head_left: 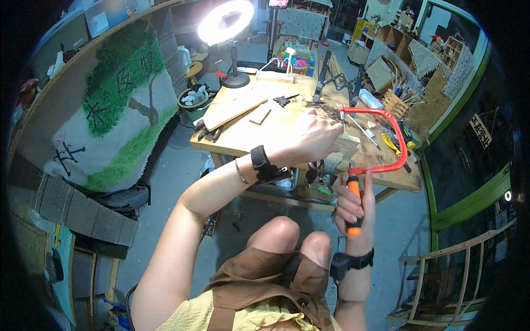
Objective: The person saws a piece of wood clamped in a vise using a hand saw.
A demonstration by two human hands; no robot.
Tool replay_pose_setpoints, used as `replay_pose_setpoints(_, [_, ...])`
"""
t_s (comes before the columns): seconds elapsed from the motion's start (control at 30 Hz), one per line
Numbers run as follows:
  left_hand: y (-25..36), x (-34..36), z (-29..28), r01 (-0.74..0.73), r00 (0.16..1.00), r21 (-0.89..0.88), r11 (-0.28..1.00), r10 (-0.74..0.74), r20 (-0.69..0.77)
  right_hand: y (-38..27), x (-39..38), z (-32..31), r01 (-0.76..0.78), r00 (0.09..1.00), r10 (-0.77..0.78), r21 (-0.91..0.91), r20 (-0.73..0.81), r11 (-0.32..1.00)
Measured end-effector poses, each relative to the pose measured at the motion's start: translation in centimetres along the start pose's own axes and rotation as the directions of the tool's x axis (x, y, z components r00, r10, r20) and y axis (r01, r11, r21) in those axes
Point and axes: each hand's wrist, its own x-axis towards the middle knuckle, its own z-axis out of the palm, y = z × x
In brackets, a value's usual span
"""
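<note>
Right hand (pixel 353 207) grips a red saw (pixel 402 146), which stretches away from it over the table (pixel 237 135), long axis pointing forward, frame bowing rightward, handle (pixel 354 190) orange and black. Curled left hand (pixel 314 138) sits just left of the saw, near a wood block (pixel 348 147); whether it grips that cannot be told. Dark characters mark the painted cloth (pixel 118 113); a small sign (pixel 480 131) bears more.

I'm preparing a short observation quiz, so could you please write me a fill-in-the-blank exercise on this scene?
The right grip holds a saw by its orange-and-black ____.
The saw's curved frame is coloured ____.
The ring lamp is switched ____.
The wide wristband behind the left grip is coloured ____.

Missing words: handle; red; on; black.
</note>
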Motion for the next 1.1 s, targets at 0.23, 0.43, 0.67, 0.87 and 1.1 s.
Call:
replay_pose_setpoints(0.23, [0.1,-0.1,-1.1,-0.041,0.999,0.059,0.997,0.041,0.001,0.4,-1.1,-0.9,0.018,0.995,-0.019,0.013,0.097,1.000])
replay_pose_setpoints(0.43, [0.1,-0.4,-0.8,0.030,0.998,0.063,0.998,-0.033,0.047,0.4,0.6,0.2,0.047,0.999,-0.047,0.012,-0.010,0.999])
replay_pose_setpoints(0.67, [0.9,-0.3,-2.2,-0.028,0.999,0.084,0.996,0.025,0.033,0.5,-1.6,-0.8,-0.035,0.996,0.030,0.063,0.080,0.997])
replay_pose_setpoints(0.87, [0.5,-0.2,-2.1,0.027,0.994,0.014,1.000,-0.029,0.109,-0.1,-0.1,-0.8,0.016,0.988,-0.025,0.060,0.155,0.998])
replay_pose_setpoints(1.1, [-1.1,0.1,0.1,0.039,0.995,-0.132,0.990,-0.027,0.093,-0.7,1.3,-1.2,-0.064,0.958,0.030,0.112,0.285,0.992])
